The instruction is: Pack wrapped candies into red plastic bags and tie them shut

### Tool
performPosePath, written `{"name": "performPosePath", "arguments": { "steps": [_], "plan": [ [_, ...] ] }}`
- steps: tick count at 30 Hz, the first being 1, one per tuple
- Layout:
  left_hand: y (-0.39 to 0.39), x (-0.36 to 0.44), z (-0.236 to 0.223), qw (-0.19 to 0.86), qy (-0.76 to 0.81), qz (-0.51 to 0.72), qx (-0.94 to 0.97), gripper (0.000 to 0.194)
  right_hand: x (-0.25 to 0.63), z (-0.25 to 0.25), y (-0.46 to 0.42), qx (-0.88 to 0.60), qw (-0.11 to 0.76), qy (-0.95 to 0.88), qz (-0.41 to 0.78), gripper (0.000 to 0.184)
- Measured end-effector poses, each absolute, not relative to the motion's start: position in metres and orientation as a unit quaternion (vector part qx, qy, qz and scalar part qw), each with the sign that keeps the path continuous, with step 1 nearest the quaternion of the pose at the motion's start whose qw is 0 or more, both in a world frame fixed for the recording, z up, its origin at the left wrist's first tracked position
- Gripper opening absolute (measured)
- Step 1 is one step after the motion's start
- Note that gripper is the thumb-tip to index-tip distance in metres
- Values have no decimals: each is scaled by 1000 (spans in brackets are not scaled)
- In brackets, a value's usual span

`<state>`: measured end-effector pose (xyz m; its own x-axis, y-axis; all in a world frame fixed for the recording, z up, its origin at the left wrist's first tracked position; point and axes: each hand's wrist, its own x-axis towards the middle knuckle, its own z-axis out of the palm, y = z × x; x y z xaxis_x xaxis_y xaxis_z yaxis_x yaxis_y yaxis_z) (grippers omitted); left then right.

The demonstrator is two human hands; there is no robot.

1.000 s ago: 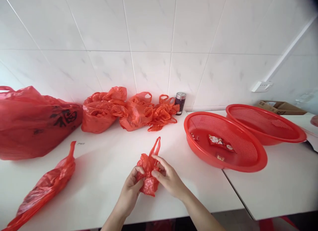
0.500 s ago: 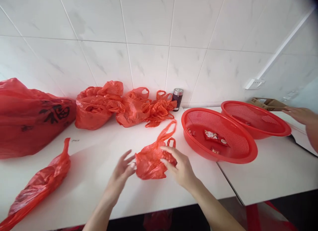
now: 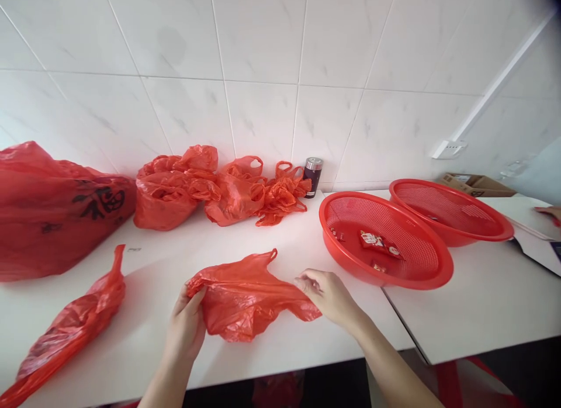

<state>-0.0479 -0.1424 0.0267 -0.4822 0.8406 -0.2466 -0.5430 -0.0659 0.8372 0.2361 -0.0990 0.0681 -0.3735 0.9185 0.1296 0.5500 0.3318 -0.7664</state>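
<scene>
A thin red plastic bag (image 3: 245, 300) is stretched sideways between my two hands, just over the white table. My left hand (image 3: 190, 320) is closed on its left end, thumb on top. At the other end, my right hand (image 3: 322, 291) pinches the bag's right edge. One loop handle sticks up from the middle of the bag. Beyond my right hand stands a red plastic basket (image 3: 388, 241) with a few small red-and-white packets (image 3: 379, 244) inside. A long, flattened red bag (image 3: 76, 320) lies to the left of my left hand.
Several red bags (image 3: 234, 192) line the tiled wall, with a large red bag (image 3: 56, 215) at far left. A dark tumbler (image 3: 312, 177) stands beside them. A second red basket (image 3: 451, 212) and a cardboard box (image 3: 477, 185) are at right, near another person's hand (image 3: 550, 212).
My hands have spread the crumpled bag out sideways; the left has moved left and closed on it. At the far right, the other person's hand has drawn mostly out of view.
</scene>
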Motion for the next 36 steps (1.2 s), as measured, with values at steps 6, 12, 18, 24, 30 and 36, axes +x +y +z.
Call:
{"name": "performPosePath", "arguments": {
  "steps": [6,12,18,24,30,36],
  "plan": [
    [-151,-25,39,528,472,679,194,35,209,62,-109,-408,213,-765,450,32],
    [-156,-28,17,460,528,658,278,26,199,72,-106,-345,381,-599,614,22],
    [-157,-48,48,315,559,696,322,30,211,108,-103,-431,449,-708,334,16],
    [-167,-10,113,232,552,597,534,51,161,103,-123,-310,246,-906,148,25],
    [-155,-9,87,506,570,437,479,17,139,63,-140,-267,246,-903,230,23],
    [-163,-21,87,585,480,573,315,20,148,57,-141,-338,218,-837,370,32]
  ]
}}
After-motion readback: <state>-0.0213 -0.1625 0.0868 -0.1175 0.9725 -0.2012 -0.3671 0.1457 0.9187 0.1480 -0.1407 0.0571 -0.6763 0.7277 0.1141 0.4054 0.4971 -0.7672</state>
